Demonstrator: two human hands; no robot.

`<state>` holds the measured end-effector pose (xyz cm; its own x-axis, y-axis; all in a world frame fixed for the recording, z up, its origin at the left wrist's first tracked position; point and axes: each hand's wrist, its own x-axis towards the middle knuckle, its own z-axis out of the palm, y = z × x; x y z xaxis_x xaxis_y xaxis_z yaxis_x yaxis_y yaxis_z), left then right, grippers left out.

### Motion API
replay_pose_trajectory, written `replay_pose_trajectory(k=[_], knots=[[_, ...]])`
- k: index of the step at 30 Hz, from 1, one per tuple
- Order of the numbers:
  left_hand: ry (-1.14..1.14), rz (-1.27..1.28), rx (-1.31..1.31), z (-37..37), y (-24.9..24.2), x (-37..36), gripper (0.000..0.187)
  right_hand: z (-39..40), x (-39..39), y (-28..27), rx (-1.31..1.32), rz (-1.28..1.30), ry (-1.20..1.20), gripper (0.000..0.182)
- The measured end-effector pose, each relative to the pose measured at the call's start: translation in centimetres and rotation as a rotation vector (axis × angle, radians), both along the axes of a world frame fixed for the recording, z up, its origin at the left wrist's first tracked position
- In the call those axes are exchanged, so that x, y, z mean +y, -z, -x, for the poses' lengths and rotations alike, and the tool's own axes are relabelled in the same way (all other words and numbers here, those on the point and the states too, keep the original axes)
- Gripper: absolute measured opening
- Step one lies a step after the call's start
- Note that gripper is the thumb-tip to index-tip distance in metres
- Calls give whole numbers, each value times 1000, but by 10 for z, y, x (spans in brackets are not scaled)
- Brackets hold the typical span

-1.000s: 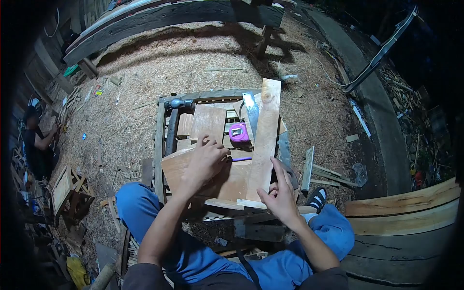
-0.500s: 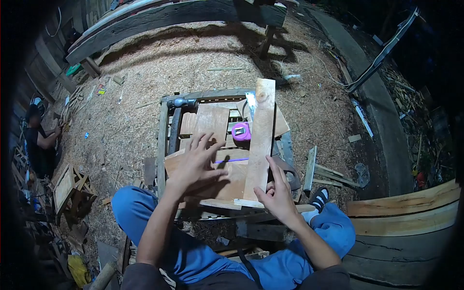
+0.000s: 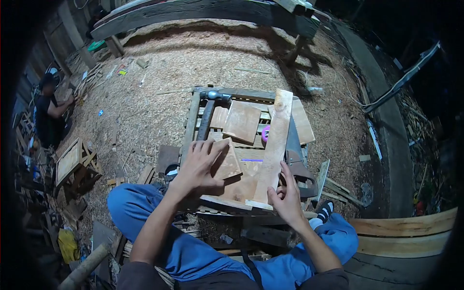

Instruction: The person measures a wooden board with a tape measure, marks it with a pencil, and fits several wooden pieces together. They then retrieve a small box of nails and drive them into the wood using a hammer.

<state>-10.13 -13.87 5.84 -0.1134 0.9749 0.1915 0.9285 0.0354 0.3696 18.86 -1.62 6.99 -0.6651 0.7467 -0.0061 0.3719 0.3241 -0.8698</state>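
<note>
My left hand (image 3: 197,166) has its fingers curled over a small wooden board (image 3: 228,163), which tilts slightly, and its thumb lies below. A long wooden plank (image 3: 274,140) runs lengthwise over the slatted stand; my right hand (image 3: 287,198) grips its near right edge between thumb and fingers. Partly hidden behind the plank is a pink-purple tape measure (image 3: 265,133). Another square board (image 3: 242,121) lies farther back. A hammer (image 3: 207,113) rests along the stand's left side. Right of the plank lies a handsaw (image 3: 300,175), and a thin purple stick (image 3: 251,160) lies between the boards.
The slatted stand (image 3: 189,126) sits before my knees on ground strewn with shavings. A long beam bench (image 3: 203,18) spans the back. At left, a person (image 3: 48,111) sits near a small wooden frame (image 3: 70,162). Wide planks (image 3: 406,227) lie at lower right.
The view has turned, shifting the scene rightward. My left hand has gone from spread fingers to holding the small board. The plank now covers more of the tape measure; my right hand stays on it.
</note>
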Motion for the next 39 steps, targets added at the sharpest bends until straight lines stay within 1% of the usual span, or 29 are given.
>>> replay_pose_trajectory(k=[6,9,11,12,13,14,15,16,17,18,19,20,21,22,23,24,25,26,28,29,30,32,33,34,35,36,37,38,39], knots=[[-11,-10,-19,-2,-5,1,126,4,2,-6,-35,-2,8,82],[21,-4,-10,2,-5,2,124,2,4,-11,-107,-43,-29,77],[54,-20,-9,0,-5,5,123,-2,6,-2,-168,-363,24,67],[42,-102,7,-2,-7,6,121,-3,7,-6,-168,-359,35,67],[31,-184,26,-3,-11,8,120,-3,8,-13,-164,-386,50,63],[46,-178,33,-7,-15,9,120,-2,9,-17,-158,-411,67,59],[77,-174,44,-16,-20,11,120,-2,13,-15,-96,-440,47,55],[108,-171,54,-26,-23,15,119,0,15,-16,-91,-437,62,55],[156,-155,51,-37,-22,21,121,1,17,-18,-33,-410,-12,56],[213,-125,116,-45,-26,22,122,0,18,-20,22,-385,-90,58],[235,-166,153,-54,-23,25,122,1,13,-26,56,-170,-80,60],[253,-207,191,-62,-22,29,123,2,10,-28,70,-34,-90,66],[254,-222,251,-67,-25,32,121,0,11,-23,102,44,-102,70],[249,-223,250,-68,-26,35,121,0,11,-19,135,123,-115,74],[239,-248,299,-68,-27,39,119,-2,13,-18,134,121,-117,74],[232,-273,348,-68,-29,43,117,-2,14,-21,188,176,-90,78],[203,-334,236,-68,-32,45,109,-3,16,-23,243,229,-60,83],[207,-340,234,-66,-34,46,109,-6,20,-23,242,224,-55,83],[105,-361,-179,-62,-36,46,103,-14,27,-22,327,217,10,84],[71,-398,-269,-60,-37,48,95,-18,28,-23,369,272,15,85],[80,-394,-273,-59,-35,48,95,-20,29,-24,368,272,26,85],[-63,-52,-752,-61,-29,45,85,-23,28,-23,344,271,41,85],[37,-161,-615,-63,-25,45,76,-24,28,-23,345,275,51,85],[42,-154,-616,-68,-21,44,76,-26,28,-23,248,122,39,85],[17,-171,-695,-74,-20,44,74,-27,28,-23,150,-32,23,85],[-9,-189,-774,-77,-21,45,72,-28,29,-20,150,-32,26,85],[1,-203,-815,-78,-20,45,64,-29,31,-16,124,-106,38,85],[3,-202,-815,-79,-21,45,64,-30,32,-14,98,-180,51,86],[32,-221,-808,-79,-22,45,60,-29,33,-15,166,-151,51,86]])
